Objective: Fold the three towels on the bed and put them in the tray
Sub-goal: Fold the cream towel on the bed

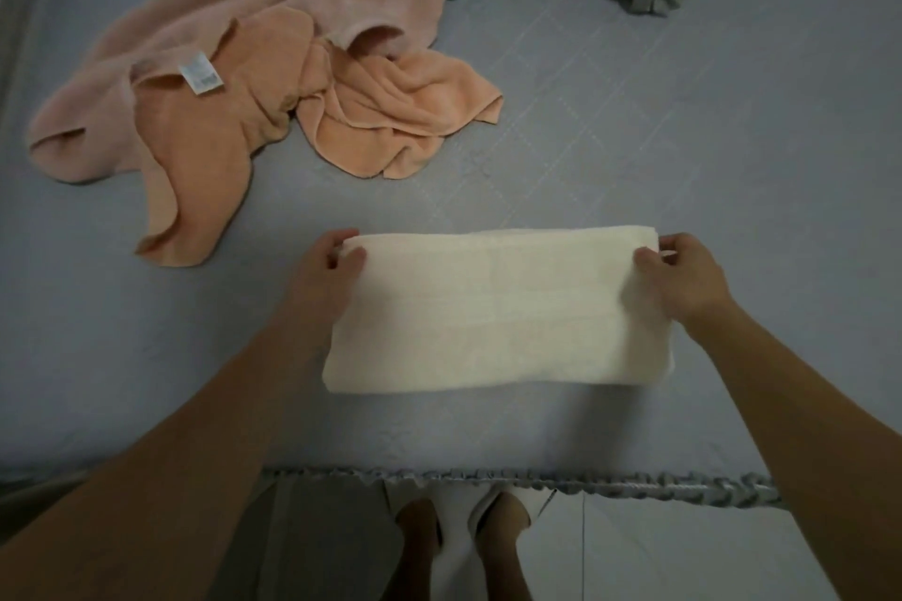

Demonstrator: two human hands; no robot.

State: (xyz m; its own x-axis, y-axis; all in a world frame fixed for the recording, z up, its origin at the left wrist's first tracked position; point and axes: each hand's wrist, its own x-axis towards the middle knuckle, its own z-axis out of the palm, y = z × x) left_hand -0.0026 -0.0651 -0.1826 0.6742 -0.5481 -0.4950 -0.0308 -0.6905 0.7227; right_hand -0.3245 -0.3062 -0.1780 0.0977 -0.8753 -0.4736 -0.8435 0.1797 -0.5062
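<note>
Head view: left hand (326,269) and right hand (683,276) pinch the cream towel's (493,312) twelve-o'clock corners, mid-fold; next, halve it sideways.

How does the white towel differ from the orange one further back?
The white towel lies flat as a neat folded rectangle; the orange towel is crumpled and unfolded. The left hand and right hand pinch the white towel's far corners; nothing touches the orange towel. Both lie on the bed.
</note>
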